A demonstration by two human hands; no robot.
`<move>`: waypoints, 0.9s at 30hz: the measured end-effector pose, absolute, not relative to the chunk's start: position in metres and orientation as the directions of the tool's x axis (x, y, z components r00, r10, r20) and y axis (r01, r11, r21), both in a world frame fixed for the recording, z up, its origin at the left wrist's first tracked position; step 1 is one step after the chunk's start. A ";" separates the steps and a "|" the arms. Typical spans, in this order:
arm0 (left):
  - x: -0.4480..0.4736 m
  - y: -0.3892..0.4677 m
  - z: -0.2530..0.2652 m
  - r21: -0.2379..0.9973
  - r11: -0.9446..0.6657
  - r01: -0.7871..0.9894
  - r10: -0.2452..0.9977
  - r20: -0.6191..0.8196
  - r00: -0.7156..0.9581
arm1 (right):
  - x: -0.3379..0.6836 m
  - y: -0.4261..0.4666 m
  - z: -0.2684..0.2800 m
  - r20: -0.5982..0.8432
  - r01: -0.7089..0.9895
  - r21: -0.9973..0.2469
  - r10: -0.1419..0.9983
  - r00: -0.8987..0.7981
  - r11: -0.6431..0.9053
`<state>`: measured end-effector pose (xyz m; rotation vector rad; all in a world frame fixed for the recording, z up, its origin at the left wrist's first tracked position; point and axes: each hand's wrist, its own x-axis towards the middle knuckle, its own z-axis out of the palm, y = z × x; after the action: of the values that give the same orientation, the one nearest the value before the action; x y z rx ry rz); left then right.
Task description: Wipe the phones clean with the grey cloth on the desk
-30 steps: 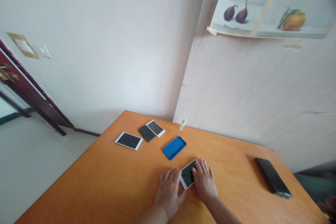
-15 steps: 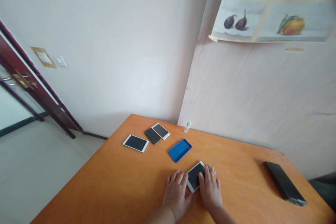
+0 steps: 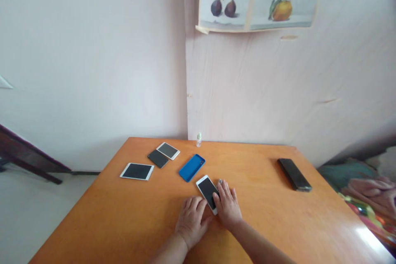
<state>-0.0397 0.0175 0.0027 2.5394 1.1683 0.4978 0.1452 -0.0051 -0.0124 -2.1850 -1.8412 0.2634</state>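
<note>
A white smartphone [image 3: 206, 189] with a dark screen lies slantwise on the wooden table between my hands, its far end pointing left. My left hand [image 3: 192, 219] rests at its lower left edge, fingers loosely bent and thumb apart. Over its right edge lies my right hand [image 3: 228, 207], fingers stretched out and the thumb on the screen. Beside the right fingertips is a small greyish thing [image 3: 220, 181], too small to make out. Just beyond the smartphone, a blue phone case [image 3: 192, 168] lies with its hollow side up.
At the back left are a white tablet-like device [image 3: 137, 171], a black phone-like slab [image 3: 157, 159] and another white device [image 3: 168, 151] touching it. A small clear bottle [image 3: 199, 140] stands near the wall. A long black object [image 3: 294, 175] lies at the right of the table [image 3: 260, 231].
The smartphone has turned counterclockwise on the table; its far end now points left instead of right. Both hands stay beside it. The camera view has swung to the right.
</note>
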 end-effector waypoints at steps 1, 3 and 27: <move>-0.040 0.019 -0.002 0.389 -0.617 0.684 0.782 0.200 0.591 | 0.148 -0.002 -0.010 0.025 0.933 -0.325 0.985 0.172 -0.155; -0.040 0.022 -0.010 0.346 -0.593 0.727 0.805 0.221 0.551 | 0.150 -0.008 -0.010 0.040 0.934 -0.336 0.989 0.141 -0.119; -0.033 0.009 -0.020 0.176 -0.655 0.735 0.745 0.313 0.589 | 0.229 -0.085 -0.033 0.149 0.917 -0.353 0.979 -0.139 0.184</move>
<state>-0.0327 0.0086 -0.0201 2.7753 1.2922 0.5678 0.2294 -0.0851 -0.0330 -1.7929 -2.1250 0.2515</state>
